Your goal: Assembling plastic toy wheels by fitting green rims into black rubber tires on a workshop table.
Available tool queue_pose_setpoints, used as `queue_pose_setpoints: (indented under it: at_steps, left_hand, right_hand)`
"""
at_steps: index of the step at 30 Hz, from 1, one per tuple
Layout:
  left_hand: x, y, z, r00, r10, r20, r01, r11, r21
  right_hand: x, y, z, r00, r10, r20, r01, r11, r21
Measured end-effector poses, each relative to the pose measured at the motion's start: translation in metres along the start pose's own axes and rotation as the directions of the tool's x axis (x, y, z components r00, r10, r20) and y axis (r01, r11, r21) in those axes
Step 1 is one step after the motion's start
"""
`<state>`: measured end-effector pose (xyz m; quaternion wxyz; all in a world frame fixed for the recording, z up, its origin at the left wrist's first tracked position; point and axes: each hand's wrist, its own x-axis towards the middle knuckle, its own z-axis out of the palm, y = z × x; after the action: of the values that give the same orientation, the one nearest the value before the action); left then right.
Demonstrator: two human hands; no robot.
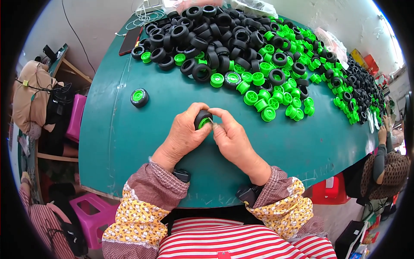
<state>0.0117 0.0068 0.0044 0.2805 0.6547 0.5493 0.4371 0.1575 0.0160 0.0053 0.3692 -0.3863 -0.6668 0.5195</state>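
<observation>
In front of me my left hand (186,128) is closed round a toy wheel, a black rubber tyre (200,117) with a green plastic rim (205,122) inside it. My right hand (233,136) is at the wheel's right side, its thumb and forefinger bent together against the rim and tyre edge. Something thin and pale shows at those fingertips, too small to make out. To the left, a finished wheel (139,97) with a green rim in a black tyre lies by itself on the green table (129,142).
A heap of black tyres (207,32) covers the far side, mixing with loose green rims (268,114) toward the right. A dark phone-like slab (130,41) and a white cable (144,17) lie far left. Purple stools (92,216) stand left; another person's arm (381,149) is at the right edge.
</observation>
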Motion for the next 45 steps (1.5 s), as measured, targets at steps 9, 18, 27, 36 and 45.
queue_pose_setpoints:
  at_steps: [9, 18, 27, 36, 45]
  left_hand:
    - [0.001, -0.01, -0.002, 0.984, -0.008, 0.177, 0.007, 1.0, 0.005]
    - [0.001, 0.001, 0.001, 0.996, -0.084, -0.018, 0.081, 0.99, -0.115]
    - [0.001, 0.0, -0.004, 0.987, -0.116, 0.114, 0.124, 0.99, -0.065]
    - [0.002, 0.003, 0.005, 0.996, -0.008, -0.091, -0.001, 0.995, -0.1]
    - [0.0, 0.005, 0.007, 1.0, -0.012, -0.009, 0.012, 1.0, -0.019]
  right_hand:
    - [-0.005, 0.0, 0.006, 0.99, -0.144, -0.003, 0.141, 0.971, -0.196]
    - [0.001, 0.001, 0.0, 0.997, 0.068, -0.028, -0.065, 0.992, 0.105]
    - [-0.006, 0.0, 0.006, 0.99, -0.129, -0.053, 0.114, 0.967, -0.226]
    - [0.002, 0.003, 0.001, 0.996, -0.023, -0.082, 0.019, 0.999, -0.046]
    - [-0.002, 0.008, 0.002, 0.994, -0.044, -0.101, 0.035, 0.995, -0.098]
